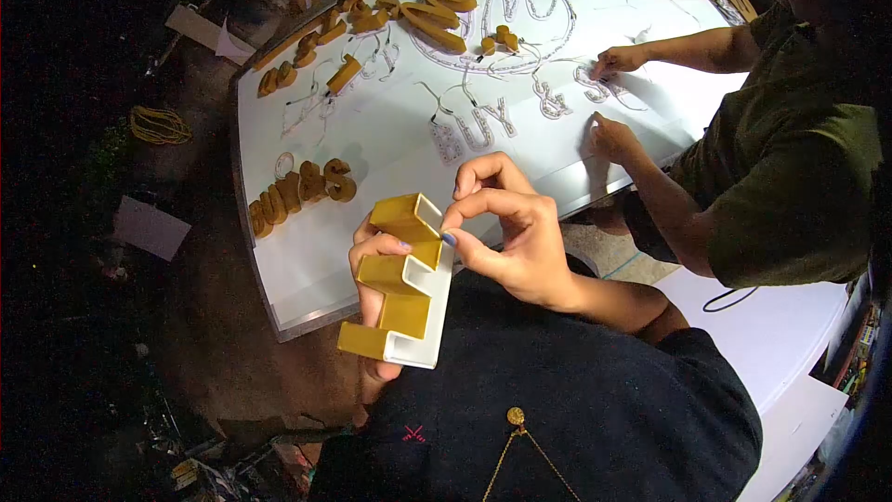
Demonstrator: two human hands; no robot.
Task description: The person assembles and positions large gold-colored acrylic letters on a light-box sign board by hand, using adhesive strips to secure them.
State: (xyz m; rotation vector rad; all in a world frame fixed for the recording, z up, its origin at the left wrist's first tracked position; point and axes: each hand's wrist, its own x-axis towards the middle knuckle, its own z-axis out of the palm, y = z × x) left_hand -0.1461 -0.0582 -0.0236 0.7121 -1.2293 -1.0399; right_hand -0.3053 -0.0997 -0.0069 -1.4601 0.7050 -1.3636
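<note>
A gold, E-shaped channel letter with a white inside is held up in front of my body. My left hand grips it from behind, its fingers wrapped round the gold side walls. At the letter's upper right edge, the thumb and index finger of my right hand are pinched together, the other fingers curled. Whether a small piece sits in that pinch is hidden. Beyond the letter, on the white table, lies a lit-module string shaped as BUY.
Gold channel letters stand along the left of the white table; more gold script letters lie farther back among wires. At right, a co-worker's hands work over the & and S outlines. A white sheet lies below the co-worker.
</note>
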